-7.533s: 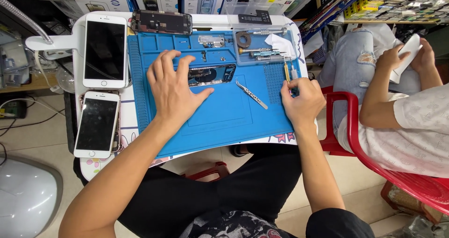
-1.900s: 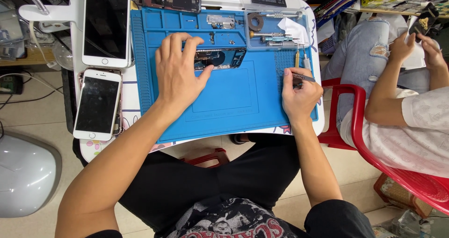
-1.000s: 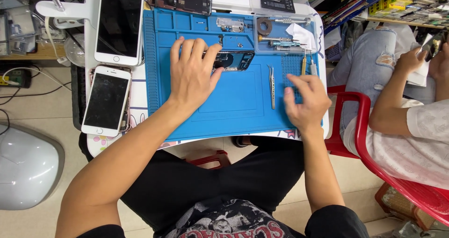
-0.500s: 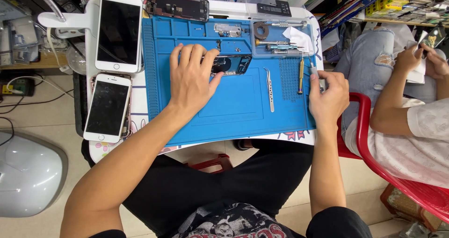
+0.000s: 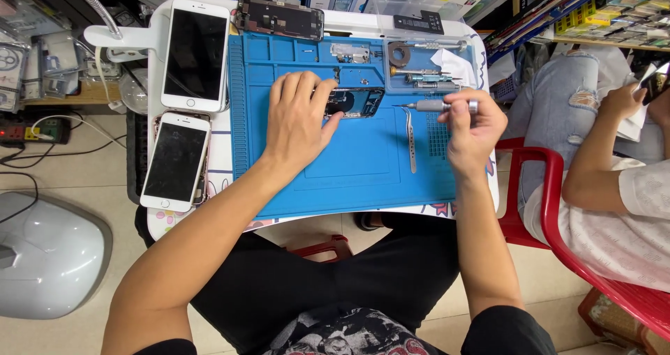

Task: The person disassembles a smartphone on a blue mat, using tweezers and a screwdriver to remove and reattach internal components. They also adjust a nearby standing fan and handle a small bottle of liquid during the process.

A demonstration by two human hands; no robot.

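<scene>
My left hand (image 5: 300, 121) lies flat, fingers spread, on an opened phone body (image 5: 352, 104) in the upper middle of a blue work mat (image 5: 335, 180). A slim silver screwdriver (image 5: 440, 106) is gripped in my right hand (image 5: 474, 128) just right of the phone, its tip pointing left toward it. Metal tweezers (image 5: 410, 140) lie on the mat between my hands.
Two white phones (image 5: 194, 54) (image 5: 174, 161) lie left of the mat, a bare phone frame (image 5: 279, 19) at the top. More drivers and a tape roll (image 5: 400, 53) sit in the mat's upper tray. Another person (image 5: 614, 160) sits on a red chair (image 5: 551, 208) at right.
My right hand has lifted a screwdriver from the mat's right side and brought it left toward the phone. My left hand has stayed on the phone body.
</scene>
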